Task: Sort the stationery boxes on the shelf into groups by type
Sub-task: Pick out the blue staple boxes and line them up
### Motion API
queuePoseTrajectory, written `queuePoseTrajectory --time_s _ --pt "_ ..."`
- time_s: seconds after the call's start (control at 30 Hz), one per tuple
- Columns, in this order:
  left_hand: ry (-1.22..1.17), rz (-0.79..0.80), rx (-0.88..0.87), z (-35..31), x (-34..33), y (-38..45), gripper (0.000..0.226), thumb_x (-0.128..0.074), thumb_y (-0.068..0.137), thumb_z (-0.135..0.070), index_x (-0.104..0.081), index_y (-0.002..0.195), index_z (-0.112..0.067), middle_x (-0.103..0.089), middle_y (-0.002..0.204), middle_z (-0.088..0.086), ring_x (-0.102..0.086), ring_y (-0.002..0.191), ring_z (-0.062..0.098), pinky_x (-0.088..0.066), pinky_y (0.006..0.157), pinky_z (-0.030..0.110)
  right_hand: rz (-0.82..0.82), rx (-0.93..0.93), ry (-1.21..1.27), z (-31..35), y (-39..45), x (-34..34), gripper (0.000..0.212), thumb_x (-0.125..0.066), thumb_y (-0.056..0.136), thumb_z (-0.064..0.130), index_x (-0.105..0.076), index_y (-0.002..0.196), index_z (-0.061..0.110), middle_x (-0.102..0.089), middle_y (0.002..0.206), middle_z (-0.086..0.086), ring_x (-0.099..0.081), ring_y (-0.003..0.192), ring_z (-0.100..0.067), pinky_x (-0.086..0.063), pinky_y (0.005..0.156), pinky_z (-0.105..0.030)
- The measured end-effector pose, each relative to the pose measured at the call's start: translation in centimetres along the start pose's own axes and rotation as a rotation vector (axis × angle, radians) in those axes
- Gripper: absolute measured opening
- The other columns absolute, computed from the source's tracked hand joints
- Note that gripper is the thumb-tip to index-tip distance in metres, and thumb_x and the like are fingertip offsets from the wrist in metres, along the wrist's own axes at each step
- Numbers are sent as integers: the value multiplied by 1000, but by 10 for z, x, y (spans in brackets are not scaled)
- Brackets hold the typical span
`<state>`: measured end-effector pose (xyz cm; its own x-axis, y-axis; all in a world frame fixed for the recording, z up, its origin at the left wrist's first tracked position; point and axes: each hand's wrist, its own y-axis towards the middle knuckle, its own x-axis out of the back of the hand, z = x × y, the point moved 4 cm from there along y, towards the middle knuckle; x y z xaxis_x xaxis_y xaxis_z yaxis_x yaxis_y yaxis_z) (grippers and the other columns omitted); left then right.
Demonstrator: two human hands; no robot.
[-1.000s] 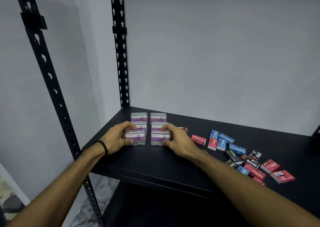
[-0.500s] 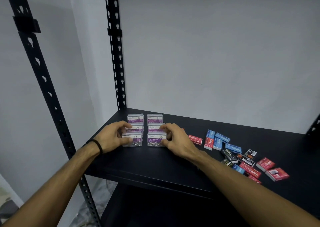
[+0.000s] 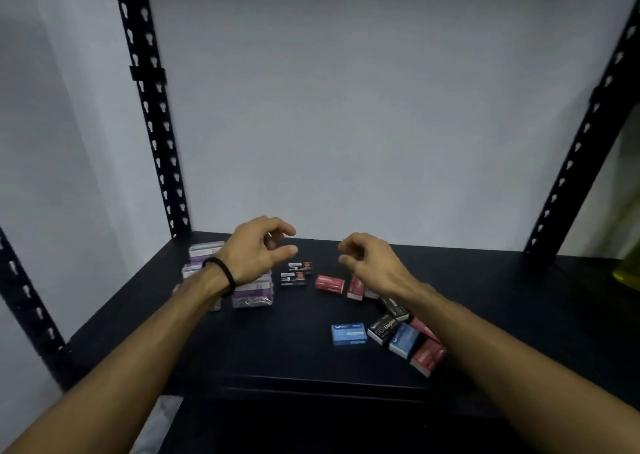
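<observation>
1. Since the earlier frames: both hands are off the purple paper-clip boxes [image 3: 252, 292] and now hover above the black shelf [image 3: 263, 346]; view has swung right.
2. Left hand [image 3: 254, 251]: empty, fingers loosely curled, thumb and forefinger apart. Above the right part of the purple group. Black band on the wrist [image 3: 221, 273].
3. Right hand [image 3: 372, 263]: empty, half-open, fingers curled, above the loose pile.
4. Purple boxes: grouped at back-left of shelf, partly hidden by the left forearm; exact count can't be told.
5. Two small black boxes [image 3: 296, 273] just right of the purple group, one behind the other.
6. Red box [image 3: 329, 283] next right, alone.
7. Unsorted pile at centre-right: blue box [image 3: 349, 334], black staples box [image 3: 385, 327], another blue [image 3: 404, 340], red [image 3: 427, 356], touching or overlapping, partly under the right forearm.
8. Picture is motion-blurred; labels mostly unreadable.
</observation>
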<state>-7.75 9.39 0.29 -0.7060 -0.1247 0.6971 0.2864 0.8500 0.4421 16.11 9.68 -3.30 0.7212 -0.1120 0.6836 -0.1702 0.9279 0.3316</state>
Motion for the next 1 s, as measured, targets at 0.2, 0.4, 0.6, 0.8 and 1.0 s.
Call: queuePoseTrajectory --time_s 0.2,0.4,0.6,0.8,1.0 --pt "-70 124 -27 -30 -75 38 17 -70 84 -33 -67 101 -29 -66 95 -7 -62 87 9 -52 77 26 -79 -108 -46 -42 -10 48 8 -64 93 22 -65 100 22 -64 93 10 -59 85 -4 -42 71 -19" --pt "-43 198 6 -38 -133 56 21 -67 87 -30 -67 107 -23 -65 92 -10 -60 85 3 -50 76 22 -68 -188 -105 -77 -20 61 16 -61 94 25 -66 109 20 -65 100 10 -58 90 -1 -44 75 -19" --pt "45 229 70 -26 -156 67 24 -65 88 -31 -66 110 -22 -63 90 -9 -60 83 6 -49 74 21 -13 -211 -143 -97 -18 49 15 -62 94 27 -65 107 22 -63 106 8 -58 92 -3 -46 80 -23" --pt "242 279 177 -16 -169 75 37 -64 85 -47 -63 113 -22 -65 102 -6 -61 90 11 -52 78 31 33 -240 -249 -107 -11 37 27 -61 92 43 -66 109 22 -58 107 5 -58 91 -7 -51 81 -30" --pt "301 332 224 -12 -181 78 39 -60 86 -53 -64 108 -22 -69 101 -1 -63 82 8 -55 70 27 122 -231 -346 -108 -5 34 46 -56 93 52 -66 122 18 -51 120 0 -53 101 -11 -50 82 -31"
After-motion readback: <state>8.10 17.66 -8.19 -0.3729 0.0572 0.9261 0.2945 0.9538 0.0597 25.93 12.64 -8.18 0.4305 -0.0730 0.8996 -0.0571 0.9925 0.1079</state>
